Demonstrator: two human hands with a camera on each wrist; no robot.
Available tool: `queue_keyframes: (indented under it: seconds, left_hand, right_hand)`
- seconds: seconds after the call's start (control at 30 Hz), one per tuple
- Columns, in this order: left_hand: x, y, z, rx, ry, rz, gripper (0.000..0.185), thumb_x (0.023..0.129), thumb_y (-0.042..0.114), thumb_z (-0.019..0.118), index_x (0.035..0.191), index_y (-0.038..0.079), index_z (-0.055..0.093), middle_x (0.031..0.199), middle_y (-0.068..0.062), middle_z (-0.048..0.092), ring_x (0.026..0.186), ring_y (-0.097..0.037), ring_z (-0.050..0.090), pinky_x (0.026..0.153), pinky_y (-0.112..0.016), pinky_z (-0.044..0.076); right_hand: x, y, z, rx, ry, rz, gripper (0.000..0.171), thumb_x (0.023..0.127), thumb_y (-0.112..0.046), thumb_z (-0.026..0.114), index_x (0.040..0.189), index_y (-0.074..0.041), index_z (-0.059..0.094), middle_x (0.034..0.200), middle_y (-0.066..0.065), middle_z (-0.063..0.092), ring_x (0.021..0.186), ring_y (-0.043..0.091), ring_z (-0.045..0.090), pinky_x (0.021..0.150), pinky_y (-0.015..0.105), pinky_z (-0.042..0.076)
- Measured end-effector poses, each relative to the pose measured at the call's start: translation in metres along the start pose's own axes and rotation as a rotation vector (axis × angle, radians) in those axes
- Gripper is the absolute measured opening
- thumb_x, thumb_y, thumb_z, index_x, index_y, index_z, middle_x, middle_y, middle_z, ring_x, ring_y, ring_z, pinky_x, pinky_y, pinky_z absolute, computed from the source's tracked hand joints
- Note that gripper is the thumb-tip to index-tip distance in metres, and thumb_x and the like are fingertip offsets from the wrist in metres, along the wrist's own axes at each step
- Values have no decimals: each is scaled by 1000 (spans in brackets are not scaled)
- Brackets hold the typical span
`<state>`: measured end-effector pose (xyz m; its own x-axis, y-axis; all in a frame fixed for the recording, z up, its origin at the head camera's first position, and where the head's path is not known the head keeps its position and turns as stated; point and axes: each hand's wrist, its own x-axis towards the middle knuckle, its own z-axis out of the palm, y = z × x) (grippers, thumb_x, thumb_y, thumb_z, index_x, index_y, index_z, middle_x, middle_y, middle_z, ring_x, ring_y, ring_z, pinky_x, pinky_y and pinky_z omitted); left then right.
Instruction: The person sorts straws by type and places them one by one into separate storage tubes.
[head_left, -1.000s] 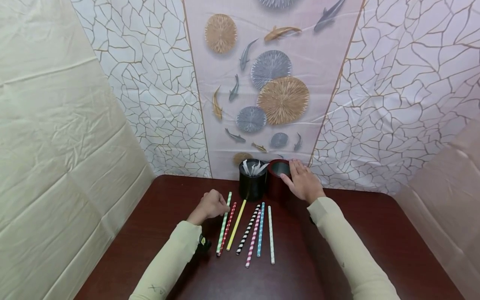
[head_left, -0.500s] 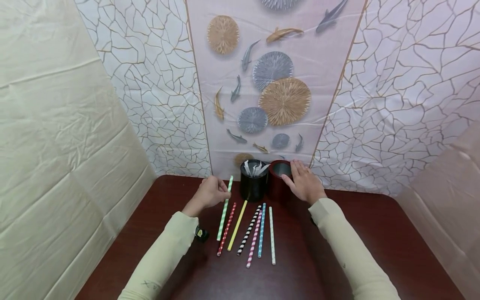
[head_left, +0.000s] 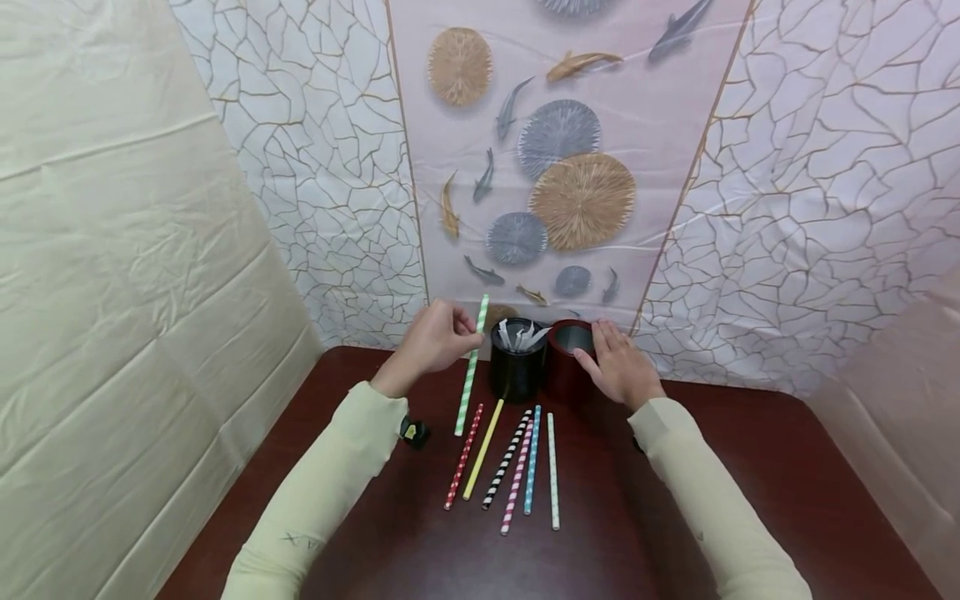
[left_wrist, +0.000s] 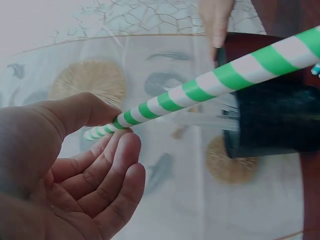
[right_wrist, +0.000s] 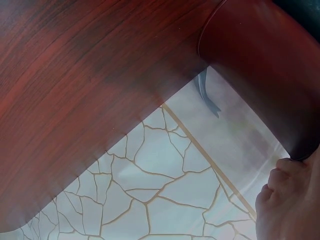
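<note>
Green-striped straw (head_left: 470, 370) lifted — centre frame, tilted, left of black cup (head_left: 517, 372).
Left hand (head_left: 433, 340) pinches its upper end; right hand (head_left: 620, 367) rests fingers flat against dark-red cup (head_left: 567, 367) — five straws on table (head_left: 750, 483).

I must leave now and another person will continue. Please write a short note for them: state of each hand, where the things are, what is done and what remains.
Left hand: pinches the green straw near its top end, lifted off the table, beside the black cup.
Right hand: rests on the red cup, steadying it.
Black cup: holds white pieces; red cup looks empty.
Done: one straw picked up, none in a cup yet.
Left: five straws lie in a row on the table: red, yellow, black, pink, blue, plus a white one.
</note>
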<state>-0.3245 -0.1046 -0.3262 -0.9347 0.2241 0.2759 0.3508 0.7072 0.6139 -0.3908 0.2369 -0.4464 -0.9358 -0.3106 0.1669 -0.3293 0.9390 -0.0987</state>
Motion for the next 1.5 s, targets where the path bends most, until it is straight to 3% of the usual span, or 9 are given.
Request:
queue_keyframes:
  seconds: [0.17,0.47,0.63,0.77,1.0,1.5]
  left_hand:
    - [10,26,-8,-17,56,78,12,89,20,78,83,11,74,81,-3,77,74,-14,70,74,-28,56]
    - [34,70,-11,-77,110,88,9,93,17,76,94,8,75,90,-5,78,83,-16,72,80,-28,58]
    - [47,97,-6,-117,169,130,10,95,19,76,96,9,74,90,-3,78,82,-13,73,81,-26,58]
    - [53,110,5,-104,224,204,11,96,19,75,97,9,74,89,-3,79,80,-12,74,79,-23,58]
    - [64,118,31,-86,289,293,12,96,18,75,100,6,74,90,-4,80,80,-13,76,76,-17,56]
    - [85,93,69,-69,299,240,13,97,20,75,102,8,73,95,-4,82,86,-14,78,85,-28,61]
  right_hand:
    - [-2,3,0,2,16,-1,87,112,-60,24,165,9,20,172,31,21,162,47,20,132,60,21]
    - [-3,5,0,0,11,-6,86,113,-60,25,165,8,19,173,30,19,162,46,19,132,60,20]
    - [-1,5,0,-1,25,-8,85,113,-59,25,165,8,21,173,30,20,162,46,20,132,60,20]
    - [-1,3,0,-13,20,-7,85,113,-59,25,165,8,20,173,30,21,162,46,21,131,60,21]
    - [-1,0,0,-14,19,-3,84,113,-58,25,165,8,21,172,30,22,161,46,22,131,60,22]
    - [-1,2,2,-15,7,9,86,113,-60,23,166,7,18,173,28,20,163,44,20,132,58,21]
